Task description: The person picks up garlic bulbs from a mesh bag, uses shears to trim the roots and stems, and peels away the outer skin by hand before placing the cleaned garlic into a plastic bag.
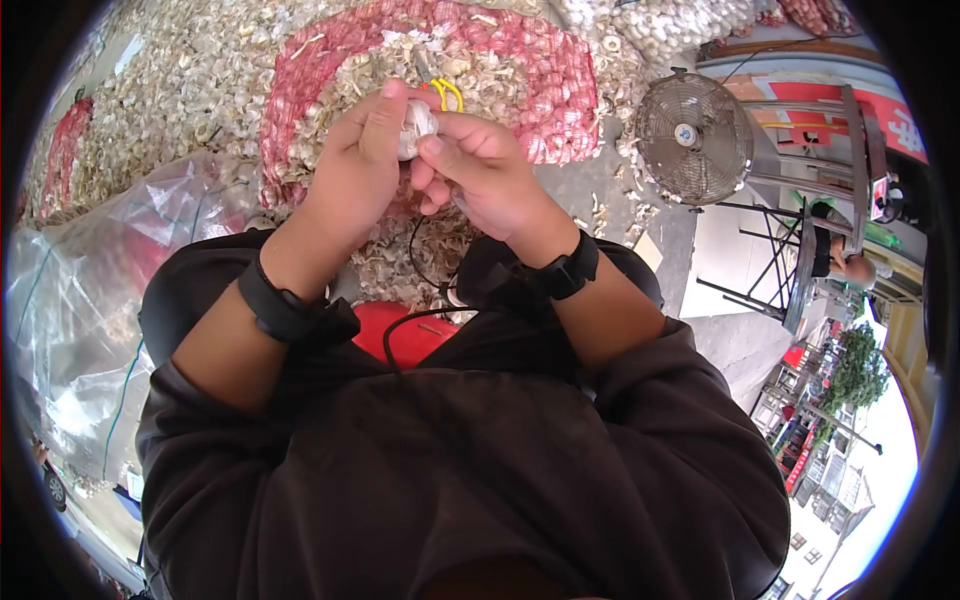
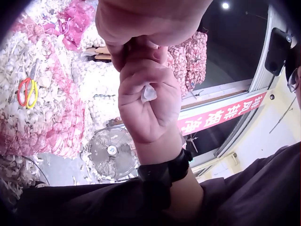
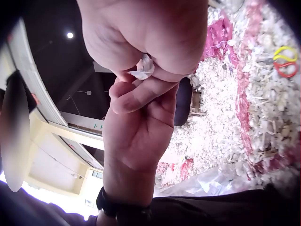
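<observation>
In the head view my left hand (image 1: 352, 160) holds a whitish garlic bulb (image 1: 416, 128) between thumb and fingers. My right hand (image 1: 492, 178) meets it from the other side, thumb and fingertips pinching the bulb's edge. The left wrist view shows a small pale piece (image 2: 148, 93), like a clove or skin, within the right hand's curled fingers. Loose white garlic skin (image 3: 145, 69) shows under the right hand in the right wrist view. Just beyond the hands, scissors with yellow and red handles (image 1: 448, 96) lie on the garlic. The fingers hide much of the bulb.
Red mesh netting (image 1: 560, 85) curves round a heap of garlic and skins (image 1: 170, 90). A floor fan (image 1: 694, 138) stands at the right. Clear plastic sheeting (image 1: 90, 290) spreads at the left. Something red (image 1: 400, 335) shows between the legs, with a black cable crossing there.
</observation>
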A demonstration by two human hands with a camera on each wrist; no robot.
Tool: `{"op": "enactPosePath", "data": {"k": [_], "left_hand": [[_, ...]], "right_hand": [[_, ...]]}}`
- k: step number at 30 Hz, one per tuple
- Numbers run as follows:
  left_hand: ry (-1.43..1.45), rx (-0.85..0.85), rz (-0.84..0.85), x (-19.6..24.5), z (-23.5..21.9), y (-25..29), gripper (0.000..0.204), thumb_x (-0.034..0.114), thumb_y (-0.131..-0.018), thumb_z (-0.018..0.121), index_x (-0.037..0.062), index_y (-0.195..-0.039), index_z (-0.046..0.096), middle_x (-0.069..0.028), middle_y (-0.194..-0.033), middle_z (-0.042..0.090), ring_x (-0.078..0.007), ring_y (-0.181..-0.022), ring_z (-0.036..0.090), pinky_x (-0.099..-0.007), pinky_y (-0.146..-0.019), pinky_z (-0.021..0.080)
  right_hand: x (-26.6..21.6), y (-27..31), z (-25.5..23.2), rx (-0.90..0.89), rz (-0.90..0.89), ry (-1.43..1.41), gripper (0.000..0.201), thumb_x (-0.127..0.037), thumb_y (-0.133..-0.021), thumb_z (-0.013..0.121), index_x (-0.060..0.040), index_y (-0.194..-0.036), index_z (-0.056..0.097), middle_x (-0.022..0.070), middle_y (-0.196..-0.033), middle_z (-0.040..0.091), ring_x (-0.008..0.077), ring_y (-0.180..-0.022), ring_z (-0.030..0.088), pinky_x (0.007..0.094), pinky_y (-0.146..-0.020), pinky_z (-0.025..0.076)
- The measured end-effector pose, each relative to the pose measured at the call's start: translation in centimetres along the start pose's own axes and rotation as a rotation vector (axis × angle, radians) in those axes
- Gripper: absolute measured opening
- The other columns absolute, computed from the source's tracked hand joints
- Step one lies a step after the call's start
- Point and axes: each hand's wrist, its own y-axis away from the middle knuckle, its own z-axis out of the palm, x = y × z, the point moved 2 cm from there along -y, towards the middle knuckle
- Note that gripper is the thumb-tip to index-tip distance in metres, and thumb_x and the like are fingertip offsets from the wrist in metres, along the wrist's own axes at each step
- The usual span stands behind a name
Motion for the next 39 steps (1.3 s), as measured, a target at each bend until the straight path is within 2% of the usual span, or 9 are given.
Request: {"op": "enactPosePath", "data": {"k": [10,13,16,18,22,25,30,33,39], "left_hand": [[-0.106,0.053,0.027,-0.5,0.9,-0.1,0.025,0.026,-0.095,0.061,0.0022,-0.101,0.057,-0.0022,-0.078,0.057,-0.0075,-0.069,0.054,-0.0222,-0.059,0.044],[-0.178,0.186,0.267,-1.2,0.8,-0.3,0.014,0.01,-0.088,0.065,0.0016,-0.096,0.056,-0.0005,-0.072,0.055,-0.0068,-0.061,0.051,-0.0226,-0.053,0.042],[-0.362,0.029,0.129,-1.8,-0.7,-0.9,0.011,0.005,-0.084,0.062,0.0006,-0.092,0.056,-0.001,-0.068,0.055,-0.0068,-0.056,0.051,-0.0237,-0.049,0.041],[-0.145,0.061,-0.01,-2.0,-1.1,-1.0,0.009,0.003,-0.084,0.06,0.001,-0.093,0.057,-0.0053,-0.077,0.06,-0.0107,-0.064,0.058,-0.025,-0.056,0.047],[0.081,0.142,0.044,-0.2,-0.5,-0.7,0.011,0.006,-0.089,0.055,0.0012,-0.097,0.059,-0.0079,-0.087,0.063,-0.0134,-0.073,0.059,-0.0265,-0.064,0.049],[-0.002,0.261,0.025,-2.4,-1.7,-1.3,0.021,0.016,-0.094,0.049,-0.0012,-0.098,0.06,-0.0087,-0.088,0.062,-0.0138,-0.074,0.057,-0.0281,-0.065,0.048],[-0.274,0.129,-0.049,-2.4,-2.0,-1.1,0.053,0.048,-0.096,0.05,-0.0038,-0.089,0.06,-0.0069,-0.074,0.061,-0.0121,-0.066,0.052,-0.0306,-0.061,0.045],[-0.601,0.083,0.028,-2.0,-1.8,-1.2,0.051,0.048,-0.093,0.056,-0.0027,-0.087,0.06,-0.0067,-0.07,0.06,-0.0124,-0.062,0.052,-0.0323,-0.056,0.044],[-0.652,0.014,0.132,-0.6,-2.3,-1.3,0.051,0.046,-0.091,0.061,-0.0041,-0.078,0.06,-0.0081,-0.06,0.056,-0.0118,-0.058,0.048,-0.0325,-0.054,0.042]], "right_hand": [[0.6,-1.0,0.2,0.356,-0.217,0.284,0.018,-0.012,-0.098,0.05,0.0013,-0.091,0.06,0.0075,-0.075,0.065,0.0143,-0.061,0.063,0.028,-0.055,0.05],[0.3,-0.8,-0.8,0.361,-0.337,0.938,0.013,-0.012,-0.094,0.055,-0.0002,-0.09,0.06,0.0111,-0.074,0.065,0.0213,-0.057,0.063,0.0336,-0.053,0.05],[-0.6,-0.8,-0.6,0.371,-0.581,1.242,0.017,-0.013,-0.096,0.055,0.0007,-0.09,0.064,0.0053,-0.063,0.063,0.0123,-0.053,0.06,0.0271,-0.051,0.048],[-0.5,-1.3,-1.7,0.487,-0.229,0.994,0.017,-0.01,-0.091,0.059,-0.0008,-0.104,0.065,0.0136,-0.082,0.068,0.0222,-0.071,0.067,0.0313,-0.066,0.053],[-0.7,-1.2,1.7,0.457,-0.718,1.393,0.04,-0.005,-0.082,0.064,-0.0012,-0.122,0.058,0.0214,-0.119,0.06,0.035,-0.107,0.06,0.0398,-0.09,0.047],[-0.3,-0.8,3.2,0.171,-0.653,1.156,0.047,-0.007,-0.081,0.066,0.0016,-0.126,0.055,0.0217,-0.127,0.056,0.0368,-0.113,0.056,0.0414,-0.096,0.045],[0.2,-0.8,0.7,0.207,-0.549,1.348,0.04,-0.012,-0.081,0.07,0.002,-0.117,0.059,0.019,-0.098,0.065,0.036,-0.086,0.064,0.0419,-0.074,0.051],[-0.1,-0.6,0.4,0.193,-0.529,1.416,0.033,-0.012,-0.082,0.069,0.0005,-0.111,0.061,0.0179,-0.084,0.065,0.0359,-0.074,0.063,0.0426,-0.064,0.05],[0.1,-0.5,1.1,0.156,-0.52,1.326,0.015,-0.009,-0.083,0.067,0.0007,-0.091,0.059,0.0189,-0.076,0.063,0.0379,-0.07,0.062,0.0435,-0.06,0.049]]}}
